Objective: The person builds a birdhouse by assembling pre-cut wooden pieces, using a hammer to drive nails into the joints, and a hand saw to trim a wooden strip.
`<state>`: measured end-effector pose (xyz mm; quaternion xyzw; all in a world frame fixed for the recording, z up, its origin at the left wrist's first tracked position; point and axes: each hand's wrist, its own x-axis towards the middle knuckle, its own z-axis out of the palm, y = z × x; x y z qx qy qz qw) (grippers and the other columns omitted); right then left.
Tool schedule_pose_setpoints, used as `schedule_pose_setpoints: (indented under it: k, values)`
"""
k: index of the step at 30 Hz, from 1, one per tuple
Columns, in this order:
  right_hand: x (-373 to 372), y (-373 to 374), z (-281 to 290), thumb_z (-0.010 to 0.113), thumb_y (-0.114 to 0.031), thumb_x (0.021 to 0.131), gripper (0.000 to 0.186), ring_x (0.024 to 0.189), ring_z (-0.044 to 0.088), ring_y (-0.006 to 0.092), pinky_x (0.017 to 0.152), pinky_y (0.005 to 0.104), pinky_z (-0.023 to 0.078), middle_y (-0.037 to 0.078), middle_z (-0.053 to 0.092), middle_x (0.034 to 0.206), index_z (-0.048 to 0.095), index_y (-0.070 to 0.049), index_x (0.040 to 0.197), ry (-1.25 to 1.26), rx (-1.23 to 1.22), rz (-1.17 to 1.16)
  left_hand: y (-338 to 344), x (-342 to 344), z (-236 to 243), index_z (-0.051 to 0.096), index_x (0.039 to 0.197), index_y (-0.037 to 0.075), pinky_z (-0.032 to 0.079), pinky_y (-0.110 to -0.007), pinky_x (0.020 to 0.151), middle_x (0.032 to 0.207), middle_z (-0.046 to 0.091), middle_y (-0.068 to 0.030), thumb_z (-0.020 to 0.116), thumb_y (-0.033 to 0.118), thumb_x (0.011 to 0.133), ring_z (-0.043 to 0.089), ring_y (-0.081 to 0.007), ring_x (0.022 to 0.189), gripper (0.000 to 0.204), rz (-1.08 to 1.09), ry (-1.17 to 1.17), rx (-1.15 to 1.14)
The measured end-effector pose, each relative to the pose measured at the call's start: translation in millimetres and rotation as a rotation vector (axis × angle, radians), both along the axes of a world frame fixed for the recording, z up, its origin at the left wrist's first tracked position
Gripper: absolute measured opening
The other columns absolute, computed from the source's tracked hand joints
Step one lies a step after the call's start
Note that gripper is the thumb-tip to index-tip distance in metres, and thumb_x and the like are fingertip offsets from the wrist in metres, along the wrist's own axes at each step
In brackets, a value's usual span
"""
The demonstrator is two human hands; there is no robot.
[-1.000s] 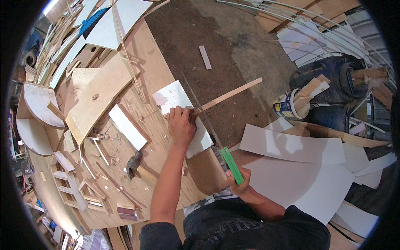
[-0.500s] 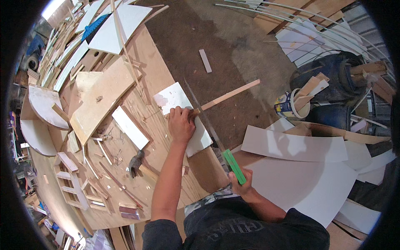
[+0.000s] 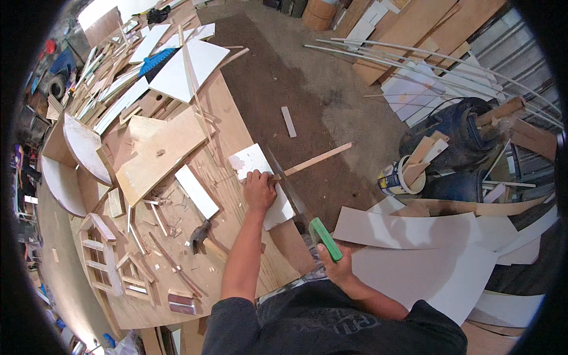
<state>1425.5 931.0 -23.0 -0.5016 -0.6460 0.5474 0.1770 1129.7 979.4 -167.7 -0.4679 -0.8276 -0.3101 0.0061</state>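
A thin wooden strip (image 3: 319, 158) lies across a white board (image 3: 279, 214) at the table's right edge, its far end sticking out past the edge. My left hand (image 3: 260, 190) is closed over the strip's near end, pressing it on the board. In my right hand (image 3: 336, 265) is a handsaw (image 3: 325, 238), gripped by its green handle. The saw's blade slants away from me and meets the strip just beyond the board's edge, right of my left fingers. Whether the teeth have cut into the wood is too small to tell.
A claw hammer (image 3: 204, 239), a white block (image 3: 197, 192) and small wooden frames (image 3: 103, 260) lie on the plywood table (image 3: 266, 278). Scrap boards pile up at the far left. A bucket of offcuts (image 3: 393, 179) and large white sheets (image 3: 414, 278) are at the right.
My view has shifted, so the scene sits lower in the picture. The saw's handle appears closer to the strip. My left hand stays on the strip.
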Motion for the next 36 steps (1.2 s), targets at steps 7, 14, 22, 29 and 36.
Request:
schedule_pose_setpoints:
  k: [7,14,22,29,36]
  values:
    - [-40,28,55,0.07,-0.041,0.103,0.041,0.068,0.05,0.0103,0.06,0.0343,0.047,0.006,0.059,0.068,0.072,0.0,0.106,-0.109,0.16,0.126,3,0,-5,0.071,0.094,0.013,0.047,-0.047,0.09,0.099,0.061,-0.009,0.078,0.021,0.084,0.058,-0.0315,0.101,0.015,0.023,-0.024,-0.003]
    - [-57,59,82,0.07,-0.042,0.104,0.042,0.058,0.051,0.0087,0.052,0.0318,0.043,0.001,0.056,0.065,0.066,-0.002,0.092,-0.101,-0.033,0.094,3,2,-1,0.07,0.092,0.013,0.046,-0.048,0.089,0.098,0.059,-0.0088,0.078,0.021,0.084,0.057,-0.0316,0.102,0.014,0.068,-0.025,-0.003]
    - [-82,84,113,0.072,-0.038,0.104,0.041,0.05,0.044,0.0052,0.044,0.0261,0.035,-0.005,0.049,0.063,0.056,-0.009,0.079,-0.041,-0.315,0.015,-4,0,-3,0.069,0.091,0.011,0.046,-0.05,0.087,0.097,0.059,-0.0099,0.077,0.024,0.085,0.058,-0.0332,0.1,0.017,0.015,0.002,-0.014]
    - [-100,117,83,0.07,-0.045,0.103,0.048,0.05,0.05,0.0097,0.045,0.0313,0.043,-0.002,0.052,0.063,0.059,-0.006,0.076,-0.042,-0.307,0.035,10,6,-2,0.068,0.091,0.011,0.046,-0.049,0.082,0.096,0.059,-0.0103,0.078,0.027,0.085,0.058,-0.0339,0.097,0.019,-0.014,0.004,0.035]
    - [-100,103,119,0.069,-0.045,0.104,0.046,0.051,0.05,0.008,0.045,0.0293,0.042,-0.003,0.051,0.066,0.055,-0.008,0.081,-0.069,-0.287,0.156,1,0,0,0.069,0.093,0.012,0.046,-0.05,0.081,0.096,0.059,-0.0097,0.078,0.019,0.08,0.058,-0.0341,0.097,0.017,0.016,-0.014,0.052]
